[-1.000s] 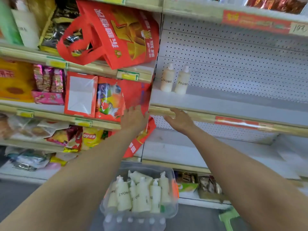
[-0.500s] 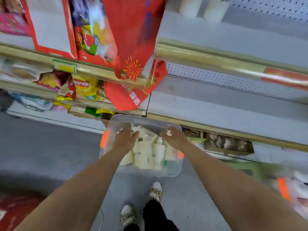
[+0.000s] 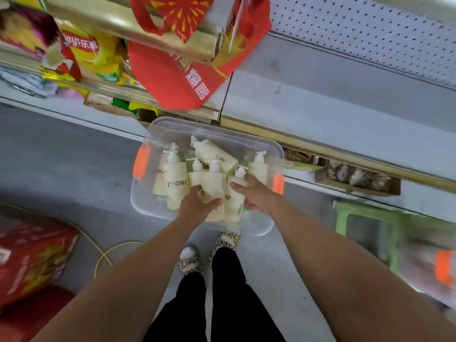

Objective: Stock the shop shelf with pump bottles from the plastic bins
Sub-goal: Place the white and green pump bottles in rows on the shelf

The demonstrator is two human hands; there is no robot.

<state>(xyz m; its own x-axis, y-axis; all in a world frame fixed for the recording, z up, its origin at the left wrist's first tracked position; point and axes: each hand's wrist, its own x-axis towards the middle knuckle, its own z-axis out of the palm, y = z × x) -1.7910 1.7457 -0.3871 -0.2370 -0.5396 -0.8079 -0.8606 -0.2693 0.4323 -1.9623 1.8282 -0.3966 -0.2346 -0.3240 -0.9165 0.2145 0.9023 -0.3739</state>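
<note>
1. Clear plastic forms the bin (image 3: 172, 129), which has an orange latch (image 3: 141, 161) on each short end. It sits low in front of the shelving, just beyond the person's feet; I cannot tell what it rests on.
2. Inside it stand the cream pump bottles (image 3: 176, 183), printed ZYOME and packed close together, most of them upright. One tilted bottle (image 3: 212, 150) lies across the far side, on top of the others.
3. The left hand (image 3: 197, 206) reaches into the bin. Its fingers and thumb are wrapped round the body of the middle bottle (image 3: 212, 183), which is upright among its neighbours.
4. The right hand (image 3: 256, 196) is just beside it, grasping the next bottle (image 3: 233, 201). The thumb lies on the near side and the fingers curl round the far side, below the pump.
5. The two held bottles touch each other, and both are inside the bin.
6. Above the bin runs a grey-white shelf (image 3: 345, 107) with a brass-coloured front edge and a perforated back panel (image 3: 370, 33).
7. A red bag (image 3: 172, 82) with white lettering hangs from the shelf rail, its bottom just above the far rim of the bin.
8. To the left of the bag, a yellow snack packet (image 3: 98, 55) sits on a neighbouring shelf.
9. Leopard-print slippers (image 3: 190, 260) stand on the grey floor at the bin's near side.
10. A green stool (image 3: 370, 218) is on the right, a red box (image 3: 32, 262) on the left and a yellow cable (image 3: 111, 253) between the box and the feet.
</note>
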